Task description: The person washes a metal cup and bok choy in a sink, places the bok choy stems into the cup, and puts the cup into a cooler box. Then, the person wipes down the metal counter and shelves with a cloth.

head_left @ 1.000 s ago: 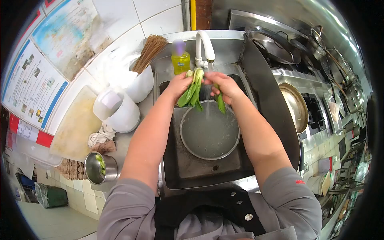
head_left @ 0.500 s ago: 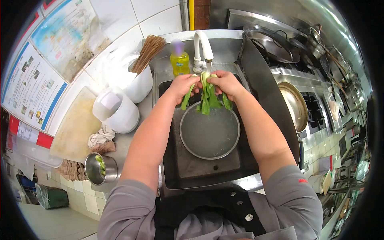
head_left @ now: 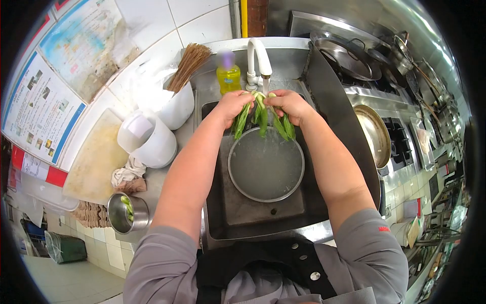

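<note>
Both of my hands are closed on green leafy vegetables with pale stems, under the white faucet. My left hand grips stems whose leaves hang down on the left. Leaves on the other side droop from my right hand. Water runs from the spout between the hands. Just below the leaves, a round metal bowl full of cloudy water stands in the dark sink. The undersides of my fingers are partly hidden.
Behind my left hand stands a bottle of yellow liquid. White containers, a bundle of brown bristles and a metal pot holding green pieces are on the left. To the right, a pan sits by the stove burners.
The leaves have been spread apart, with separate bunches now hanging on the left, in the middle and on the right. My hands stay under the faucet.
</note>
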A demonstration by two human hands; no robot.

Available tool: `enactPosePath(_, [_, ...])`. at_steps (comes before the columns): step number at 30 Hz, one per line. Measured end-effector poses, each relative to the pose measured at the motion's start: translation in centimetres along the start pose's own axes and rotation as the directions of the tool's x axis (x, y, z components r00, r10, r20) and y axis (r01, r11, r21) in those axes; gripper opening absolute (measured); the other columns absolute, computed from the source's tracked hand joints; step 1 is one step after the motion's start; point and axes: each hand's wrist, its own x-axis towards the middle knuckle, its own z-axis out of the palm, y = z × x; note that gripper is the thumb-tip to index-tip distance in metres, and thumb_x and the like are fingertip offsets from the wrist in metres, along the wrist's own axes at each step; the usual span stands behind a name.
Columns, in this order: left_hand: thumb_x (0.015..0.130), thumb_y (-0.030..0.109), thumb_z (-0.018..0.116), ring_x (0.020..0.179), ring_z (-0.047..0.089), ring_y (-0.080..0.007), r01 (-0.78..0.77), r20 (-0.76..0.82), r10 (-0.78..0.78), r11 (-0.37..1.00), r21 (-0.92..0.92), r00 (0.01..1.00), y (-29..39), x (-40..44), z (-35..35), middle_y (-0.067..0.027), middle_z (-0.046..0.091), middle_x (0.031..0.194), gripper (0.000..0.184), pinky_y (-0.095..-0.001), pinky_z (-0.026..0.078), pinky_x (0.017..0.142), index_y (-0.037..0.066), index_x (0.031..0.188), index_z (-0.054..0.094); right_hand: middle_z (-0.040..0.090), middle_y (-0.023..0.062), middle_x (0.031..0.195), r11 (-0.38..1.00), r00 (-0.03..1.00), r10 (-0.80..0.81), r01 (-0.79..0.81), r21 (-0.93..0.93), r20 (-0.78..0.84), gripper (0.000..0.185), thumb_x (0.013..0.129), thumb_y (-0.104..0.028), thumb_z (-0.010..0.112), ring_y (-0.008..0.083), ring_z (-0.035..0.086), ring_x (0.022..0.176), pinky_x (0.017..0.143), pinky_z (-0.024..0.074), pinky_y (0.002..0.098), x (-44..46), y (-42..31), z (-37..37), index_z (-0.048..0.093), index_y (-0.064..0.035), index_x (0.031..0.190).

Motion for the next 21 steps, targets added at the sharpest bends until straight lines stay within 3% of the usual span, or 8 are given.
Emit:
enactPosePath(5, [0.092,0.023,0.067,0.078,0.064,-0.0158,0.069,-0.006,-0.071,0.976,-0.205,0.997,-0.2,-0.2,2.1,-0.0045,0.066,0.090,0.022,-0.0303,0.052,0.069,0.005,0.103,0.064,0.062,0.0006,0.079,0.998,0.999,0.008,-0.005,0.069,-0.040,0.017,0.085,-0.011,0.071,0.0096,0.046,0.054,0.050,0.0372,0.0261,0.7,0.2,0.7,0.066,-0.0027,0.099])
enactPosePath(6, [0.092,0.025,0.067,0.081,0.067,-0.0184,0.064,-0.080,-0.076,0.987,-0.146,0.994,-0.2,-0.2,2.2,-0.0067,0.068,0.093,0.025,-0.0328,0.055,0.071,0.004,0.106,0.064,0.061,0.0005,0.079,0.995,1.000,-0.004,0.005,0.097,-0.013,0.016,0.087,-0.013,0.070,0.0097,0.045,0.054,0.050,0.0372,0.0262,0.6,0.1,0.9,0.065,-0.0030,0.098])
enactPosePath(10, [0.090,0.023,0.068,0.079,0.066,-0.0181,0.005,-0.026,-0.014,0.948,-0.319,1.000,-0.7,0.7,1.3,-0.0059,0.068,0.090,0.026,-0.0333,0.054,0.067,0.003,0.106,0.065,0.059,0.0011,0.078,0.964,0.997,0.052,-0.063,0.258,0.050,0.023,0.095,-0.027,0.061,0.0103,0.044,0.054,0.051,0.0381,0.0275,0.1,-0.2,0.8,0.062,-0.0042,0.098])
enactPosePath(11, [0.089,0.023,0.069,0.080,0.066,-0.0175,0.008,-0.041,-0.020,0.961,-0.276,0.999,-0.6,0.6,1.3,-0.0059,0.068,0.090,0.026,-0.0327,0.053,0.068,0.003,0.106,0.066,0.059,0.0016,0.078,0.946,0.995,0.087,-0.100,0.308,0.056,0.027,0.098,-0.031,0.057,0.0105,0.044,0.055,0.052,0.0386,0.0281,0.3,-0.3,0.5,0.061,-0.0045,0.099])
enactPosePath(12, [0.088,0.023,0.070,0.080,0.066,-0.0169,0.011,-0.058,-0.025,0.973,-0.232,0.998,-0.4,0.4,1.2,-0.0058,0.068,0.091,0.027,-0.0321,0.053,0.069,0.003,0.105,0.066,0.057,0.0030,0.076,0.935,0.989,0.137,-0.148,0.323,0.058,0.043,0.102,-0.045,0.044,0.0121,0.042,0.053,0.052,0.0379,0.0295,0.8,0.1,0.4,0.059,-0.0052,0.099])
enactPosePath(15, [0.083,0.022,0.074,0.084,0.065,-0.0162,0.015,-0.068,-0.017,1.000,-0.025,0.998,-0.3,0.1,2.0,-0.0065,0.069,0.094,0.030,-0.0311,0.052,0.073,0.002,0.104,0.066,0.062,0.0085,0.087,0.885,0.980,0.187,-0.199,0.422,0.071,0.053,0.103,-0.050,0.035,0.0182,0.054,0.064,0.062,0.0466,0.0353,2.0,1.4,-0.3,0.059,-0.0029,0.107])
enactPosePath(18, [0.079,0.020,0.077,0.085,0.065,-0.0162,-0.083,-0.137,0.128,0.953,0.291,0.982,-0.8,-1.1,4.7,-0.0070,0.069,0.095,0.034,-0.0310,0.050,0.077,0.001,0.104,0.066,0.063,0.0155,0.100,0.810,0.980,0.155,-0.056,0.584,-0.122,0.061,0.102,-0.054,0.033,0.0275,0.061,0.085,0.080,0.0503,0.0425,3.2,1.8,1.4,0.060,-0.0001,0.115])
enactPosePath(21, [0.078,0.018,0.077,0.085,0.065,-0.0162,-0.100,-0.243,0.227,0.891,0.444,0.943,-1.0,-1.1,5.5,-0.0074,0.069,0.094,0.034,-0.0315,0.050,0.078,-0.001,0.105,0.066,0.062,0.0203,0.111,0.801,0.988,0.097,-0.005,0.599,-0.121,0.054,0.102,-0.044,0.036,0.0315,0.060,0.105,0.092,0.0480,0.0471,2.6,1.4,2.5,0.058,0.0029,0.118])
